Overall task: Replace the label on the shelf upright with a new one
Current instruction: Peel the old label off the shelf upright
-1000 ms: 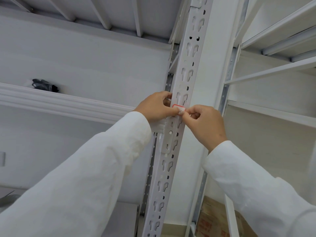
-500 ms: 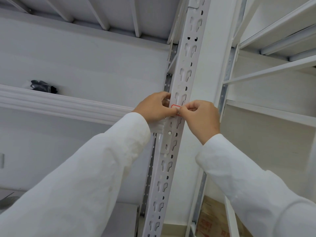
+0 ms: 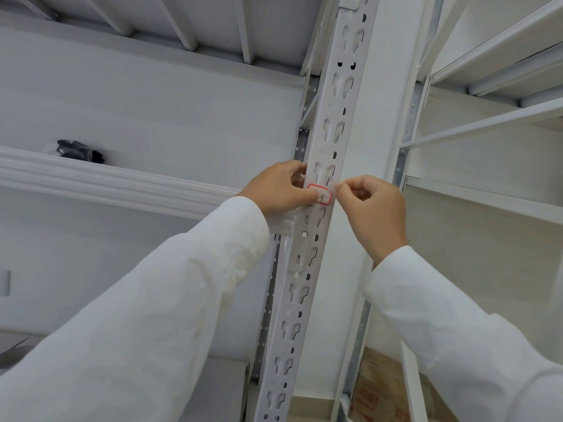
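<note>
On upright [image 3: 327, 141], left hand [image 3: 280, 190] half-covers label [image 3: 320, 194]; writing illegible

Bright, even, diffuse light fills the frame, with no clear source and no glare. Only soft shadows sit under the shelf [image 3: 106, 181] at left. Straight beams bow near the edges from wide-angle distortion. Fine detail looks slightly smeared, especially at lower right.

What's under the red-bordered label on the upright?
The label lies flat on the upright, across its slotted face. The left hand thumb covers its left edge. Whether a slot or an old label lies beneath cannot be seen.
</note>
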Available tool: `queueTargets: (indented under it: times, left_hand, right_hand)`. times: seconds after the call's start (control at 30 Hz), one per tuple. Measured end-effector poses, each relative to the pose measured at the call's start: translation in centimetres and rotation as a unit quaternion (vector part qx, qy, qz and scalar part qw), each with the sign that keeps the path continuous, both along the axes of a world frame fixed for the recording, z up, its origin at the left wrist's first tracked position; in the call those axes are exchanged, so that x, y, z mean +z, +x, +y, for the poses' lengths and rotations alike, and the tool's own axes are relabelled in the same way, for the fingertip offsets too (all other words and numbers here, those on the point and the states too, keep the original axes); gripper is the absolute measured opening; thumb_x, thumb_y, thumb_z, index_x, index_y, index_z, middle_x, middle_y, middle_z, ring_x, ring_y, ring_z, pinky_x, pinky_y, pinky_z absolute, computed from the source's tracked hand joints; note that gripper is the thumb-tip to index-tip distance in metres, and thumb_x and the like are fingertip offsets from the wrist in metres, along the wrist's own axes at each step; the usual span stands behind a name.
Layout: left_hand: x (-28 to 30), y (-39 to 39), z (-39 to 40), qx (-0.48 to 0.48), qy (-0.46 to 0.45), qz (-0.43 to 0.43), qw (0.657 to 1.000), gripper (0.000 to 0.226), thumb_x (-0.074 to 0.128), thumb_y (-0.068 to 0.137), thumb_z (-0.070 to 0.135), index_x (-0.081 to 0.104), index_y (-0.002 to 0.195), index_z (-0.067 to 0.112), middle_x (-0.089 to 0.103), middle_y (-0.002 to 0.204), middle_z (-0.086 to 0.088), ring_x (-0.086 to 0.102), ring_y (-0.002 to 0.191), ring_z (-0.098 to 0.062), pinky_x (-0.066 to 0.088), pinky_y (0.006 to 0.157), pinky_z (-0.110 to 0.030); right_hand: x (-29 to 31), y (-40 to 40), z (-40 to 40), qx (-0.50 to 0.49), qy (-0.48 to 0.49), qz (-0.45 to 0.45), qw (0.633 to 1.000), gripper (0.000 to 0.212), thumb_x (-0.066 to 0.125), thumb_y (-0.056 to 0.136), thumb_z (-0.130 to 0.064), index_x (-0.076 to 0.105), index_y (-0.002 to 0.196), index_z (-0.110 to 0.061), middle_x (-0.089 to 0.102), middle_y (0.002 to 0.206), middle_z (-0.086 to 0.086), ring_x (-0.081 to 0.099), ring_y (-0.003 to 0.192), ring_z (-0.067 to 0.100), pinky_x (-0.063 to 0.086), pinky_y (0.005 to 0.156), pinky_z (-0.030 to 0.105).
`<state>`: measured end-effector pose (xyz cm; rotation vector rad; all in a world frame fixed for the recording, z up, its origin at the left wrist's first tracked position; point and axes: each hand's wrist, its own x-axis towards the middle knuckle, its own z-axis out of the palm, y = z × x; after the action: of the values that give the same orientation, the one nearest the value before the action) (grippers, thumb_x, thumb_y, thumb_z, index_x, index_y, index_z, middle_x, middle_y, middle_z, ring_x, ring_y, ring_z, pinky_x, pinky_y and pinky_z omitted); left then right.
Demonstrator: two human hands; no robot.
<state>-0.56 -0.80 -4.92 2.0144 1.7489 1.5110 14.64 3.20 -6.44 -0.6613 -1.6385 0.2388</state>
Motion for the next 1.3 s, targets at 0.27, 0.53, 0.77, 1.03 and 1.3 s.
queueTargets:
  times: [0.27, 0.53, 0.77, 1.03, 1.3]
  left_hand:
    - [0.1, 0.1, -0.2, -0.011, 0.0, 0.0, 1.0, 0.058, 0.064, 0.062, 0.042, 0.062, 0.116, 0.023, 0.072, 0.092, 0.007, 0.068, 0.087, -0.015, 0.052, 0.096, -0.043]
    - [0.1, 0.3, -0.5, -0.008, 0.0, 0.002, 1.0, 0.069, 0.059, 0.055, 0.048, 0.061, 0.118, 0.021, 0.073, 0.099, 0.003, 0.068, 0.096, -0.018, 0.049, 0.099, -0.044]
    - [0.1, 0.2, -0.5, -0.016, -0.003, -0.006, 1.0, 0.058, 0.059, 0.061, 0.035, 0.063, 0.116, 0.02, 0.074, 0.098, 0.001, 0.069, 0.096, -0.021, 0.05, 0.099, -0.045]
    - [0.1, 0.2, -0.7, -0.019, -0.002, 0.007, 1.0, 0.07, 0.062, 0.055, 0.045, 0.06, 0.121, 0.021, 0.073, 0.108, 0.001, 0.068, 0.101, -0.02, 0.05, 0.099, -0.045]
    - [0.1, 0.3, -0.8, -0.018, -0.004, 0.012, 1.0, 0.063, 0.057, 0.061, 0.036, 0.06, 0.122, 0.021, 0.073, 0.105, 0.002, 0.068, 0.091, -0.018, 0.051, 0.098, -0.045]
  right_hand:
    - [0.4, -0.5, -0.1, 0.016, 0.0, -0.063, 0.998, 0.012, 0.064, 0.076, -0.025, 0.065, 0.065, -0.028, 0.064, 0.062, -0.005, 0.058, 0.065, 0.016, 0.05, 0.065, 0.033]
    - [-0.5, -0.8, 0.2, 0.036, 0.042, -0.057, 0.997, 0.014, 0.066, 0.076, -0.03, 0.063, 0.065, -0.022, 0.051, 0.054, -0.008, 0.046, 0.054, 0.011, 0.043, 0.059, 0.029]
    - [-0.9, -0.9, 0.3, 0.014, 0.096, -0.073, 0.993, 0.013, 0.067, 0.076, -0.019, 0.061, 0.066, -0.023, 0.051, 0.057, -0.01, 0.047, 0.057, 0.009, 0.042, 0.059, 0.025]
    - [-0.9, -0.7, 0.6, -0.004, 0.106, -0.063, 0.992, 0.012, 0.068, 0.077, -0.033, 0.064, 0.074, -0.022, 0.057, 0.068, -0.011, 0.054, 0.064, 0.013, 0.044, 0.062, 0.028]
    - [-0.2, -0.9, 0.2, -0.001, 0.086, -0.085, 0.993, 0.014, 0.067, 0.078, -0.037, 0.064, 0.084, -0.025, 0.062, 0.08, -0.007, 0.056, 0.067, 0.012, 0.046, 0.066, 0.029]
